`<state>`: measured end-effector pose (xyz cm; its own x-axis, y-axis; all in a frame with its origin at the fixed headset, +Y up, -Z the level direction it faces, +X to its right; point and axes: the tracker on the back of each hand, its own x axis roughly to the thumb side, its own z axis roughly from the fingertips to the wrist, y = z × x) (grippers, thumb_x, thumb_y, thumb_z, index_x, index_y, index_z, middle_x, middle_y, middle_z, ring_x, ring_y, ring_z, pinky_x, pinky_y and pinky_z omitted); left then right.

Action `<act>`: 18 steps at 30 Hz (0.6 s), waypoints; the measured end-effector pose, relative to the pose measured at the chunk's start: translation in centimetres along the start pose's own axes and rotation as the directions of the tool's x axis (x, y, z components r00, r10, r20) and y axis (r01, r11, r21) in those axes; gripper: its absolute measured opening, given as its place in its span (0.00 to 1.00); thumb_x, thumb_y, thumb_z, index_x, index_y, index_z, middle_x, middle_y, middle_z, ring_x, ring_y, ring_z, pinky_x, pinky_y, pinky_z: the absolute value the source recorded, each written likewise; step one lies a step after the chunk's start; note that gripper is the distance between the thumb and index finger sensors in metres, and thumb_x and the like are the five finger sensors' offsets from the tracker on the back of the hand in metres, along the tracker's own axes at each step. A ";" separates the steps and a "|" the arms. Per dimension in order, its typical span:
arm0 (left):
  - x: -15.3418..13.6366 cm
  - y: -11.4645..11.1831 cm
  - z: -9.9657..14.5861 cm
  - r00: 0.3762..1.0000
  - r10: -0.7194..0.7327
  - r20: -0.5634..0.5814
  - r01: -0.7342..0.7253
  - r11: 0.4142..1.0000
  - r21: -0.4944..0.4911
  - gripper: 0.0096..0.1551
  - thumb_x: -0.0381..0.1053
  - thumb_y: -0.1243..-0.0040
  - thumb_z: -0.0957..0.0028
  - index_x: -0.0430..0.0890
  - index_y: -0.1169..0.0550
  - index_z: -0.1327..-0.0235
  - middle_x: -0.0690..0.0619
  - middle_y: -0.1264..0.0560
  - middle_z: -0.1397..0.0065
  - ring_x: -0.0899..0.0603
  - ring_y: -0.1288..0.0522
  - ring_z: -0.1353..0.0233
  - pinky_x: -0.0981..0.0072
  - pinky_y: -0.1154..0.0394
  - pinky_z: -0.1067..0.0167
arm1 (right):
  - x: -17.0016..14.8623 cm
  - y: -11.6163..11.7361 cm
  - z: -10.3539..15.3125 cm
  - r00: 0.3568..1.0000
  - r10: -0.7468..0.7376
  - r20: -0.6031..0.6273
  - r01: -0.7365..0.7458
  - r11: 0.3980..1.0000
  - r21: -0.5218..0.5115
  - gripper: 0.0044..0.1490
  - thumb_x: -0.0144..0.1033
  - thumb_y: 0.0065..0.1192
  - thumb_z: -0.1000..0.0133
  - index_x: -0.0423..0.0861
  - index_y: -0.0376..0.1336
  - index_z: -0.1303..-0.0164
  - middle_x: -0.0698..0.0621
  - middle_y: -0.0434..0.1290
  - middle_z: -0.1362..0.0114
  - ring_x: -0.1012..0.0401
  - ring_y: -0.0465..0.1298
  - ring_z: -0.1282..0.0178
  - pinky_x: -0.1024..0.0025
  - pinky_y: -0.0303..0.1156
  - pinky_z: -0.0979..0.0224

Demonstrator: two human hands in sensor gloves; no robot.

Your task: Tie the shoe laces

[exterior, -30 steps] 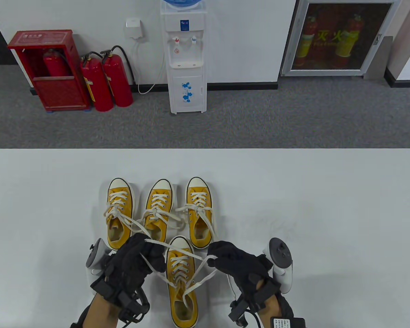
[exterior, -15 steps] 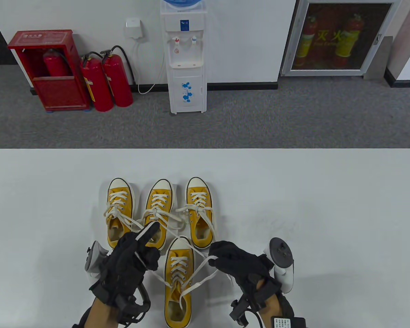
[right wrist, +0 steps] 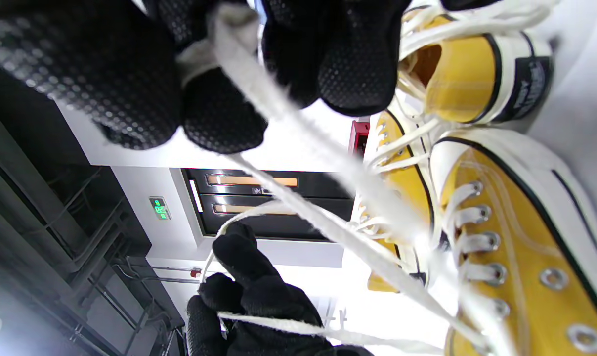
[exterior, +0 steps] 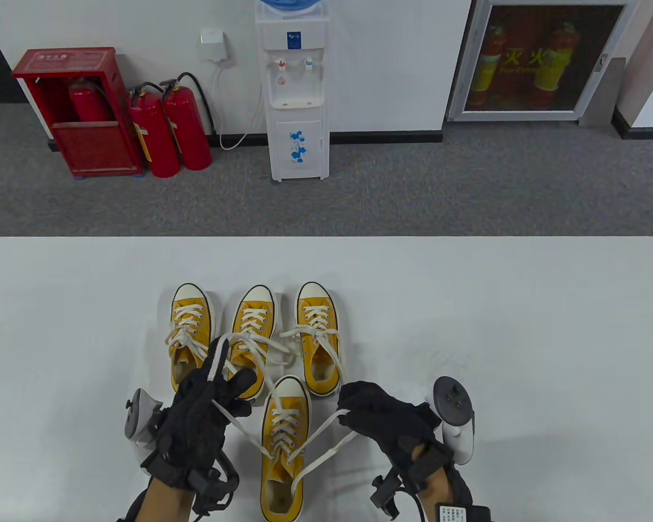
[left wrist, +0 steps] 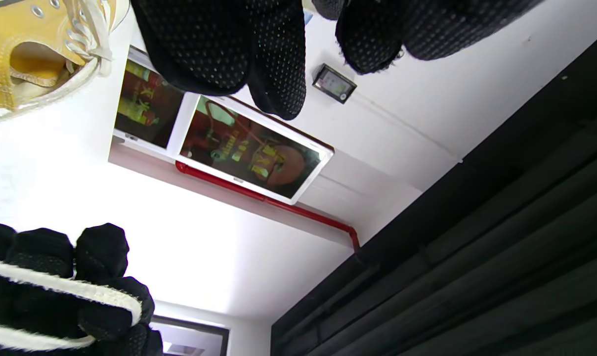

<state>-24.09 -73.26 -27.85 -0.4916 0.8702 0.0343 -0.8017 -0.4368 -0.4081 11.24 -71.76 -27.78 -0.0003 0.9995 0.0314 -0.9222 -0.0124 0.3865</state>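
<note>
Near shoe (exterior: 284,446) at table's near edge: left hand (exterior: 201,413) has swung its lace end (exterior: 234,421) up over a raised finger, right hand (exterior: 381,416) stays pinched on the other lace (exterior: 326,429); loop forming, knot not yet tied.

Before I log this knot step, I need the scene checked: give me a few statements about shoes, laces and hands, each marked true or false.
1. Four yellow shoes sit on the table. True.
2. The near shoe stands alone in front of a row of three. True.
3. The right hand is empty. False: it grips a lace.
4. The left hand rests flat on the table. False: it is raised, a lace running over its fingers.
5. Both held laces lead to the near shoe. True.
</note>
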 end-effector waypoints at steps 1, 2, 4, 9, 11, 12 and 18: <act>0.0 0.0 0.1 1.000 -0.007 -0.004 0.007 1.000 0.016 0.18 0.64 0.46 0.40 0.58 0.30 0.43 0.67 0.52 0.10 0.48 0.24 0.20 0.53 0.23 0.35 | 0.1 -0.1 0.0 1.000 0.012 0.005 -0.012 1.000 -0.007 0.26 0.54 0.74 0.50 0.48 0.77 0.51 0.48 0.65 0.24 0.48 0.71 0.29 0.27 0.47 0.24; 0.0 0.1 0.0 0.999 -0.051 -0.007 0.051 0.998 0.028 0.18 0.64 0.46 0.41 0.58 0.29 0.43 0.67 0.51 0.10 0.48 0.23 0.20 0.53 0.23 0.36 | 0.3 -0.2 0.0 1.000 0.026 0.009 -0.026 1.000 -0.015 0.26 0.54 0.74 0.50 0.48 0.77 0.51 0.47 0.65 0.24 0.49 0.72 0.30 0.27 0.48 0.24; 0.1 0.0 0.0 0.996 -0.086 -0.016 0.087 0.996 0.018 0.19 0.64 0.46 0.40 0.58 0.29 0.43 0.66 0.51 0.10 0.47 0.24 0.20 0.52 0.23 0.35 | 0.7 -0.2 0.1 0.999 0.029 0.016 -0.028 0.999 -0.023 0.27 0.54 0.75 0.51 0.46 0.77 0.51 0.47 0.66 0.25 0.49 0.74 0.33 0.29 0.53 0.24; 0.2 -0.5 0.0 0.991 -0.127 -0.031 0.127 0.992 0.018 0.19 0.64 0.45 0.41 0.57 0.29 0.43 0.59 0.44 0.10 0.46 0.21 0.23 0.52 0.23 0.37 | 2.6 -0.2 -0.2 0.996 0.075 0.043 -0.075 0.997 -0.015 0.28 0.50 0.75 0.51 0.43 0.75 0.49 0.46 0.67 0.27 0.54 0.82 0.41 0.38 0.65 0.28; 0.1 -0.7 0.0 0.990 -0.130 -0.054 0.130 0.992 0.000 0.20 0.64 0.45 0.40 0.56 0.29 0.42 0.54 0.42 0.10 0.46 0.20 0.26 0.52 0.22 0.39 | 3.3 0.2 -0.4 0.990 0.132 0.053 -0.132 0.991 -0.005 0.28 0.48 0.74 0.50 0.43 0.74 0.47 0.46 0.66 0.26 0.55 0.83 0.43 0.40 0.66 0.29; 0.1 -0.8 0.0 0.989 -0.137 -0.051 0.137 0.991 0.005 0.20 0.64 0.44 0.40 0.56 0.29 0.41 0.53 0.41 0.11 0.46 0.19 0.28 0.52 0.22 0.40 | 3.5 0.4 -0.6 0.985 0.160 0.058 -0.160 0.987 -0.007 0.27 0.47 0.74 0.50 0.43 0.74 0.47 0.46 0.66 0.26 0.57 0.84 0.46 0.42 0.68 0.30; -0.2 -1.4 -0.1 0.956 -0.274 -0.103 0.276 0.961 0.001 0.25 0.63 0.44 0.41 0.57 0.30 0.32 0.53 0.33 0.15 0.49 0.15 0.44 0.58 0.20 0.51 | 5.7 2.5 -1.2 0.938 0.318 0.136 -0.320 0.947 -0.005 0.25 0.42 0.72 0.49 0.45 0.74 0.44 0.46 0.66 0.26 0.66 0.83 0.63 0.50 0.75 0.37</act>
<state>-22.83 -72.75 -27.34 -0.2151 0.9753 0.0508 -0.9066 -0.1800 -0.3817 8.46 -66.10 -27.70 -0.2410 0.9301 0.2772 -0.8754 -0.3317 0.3516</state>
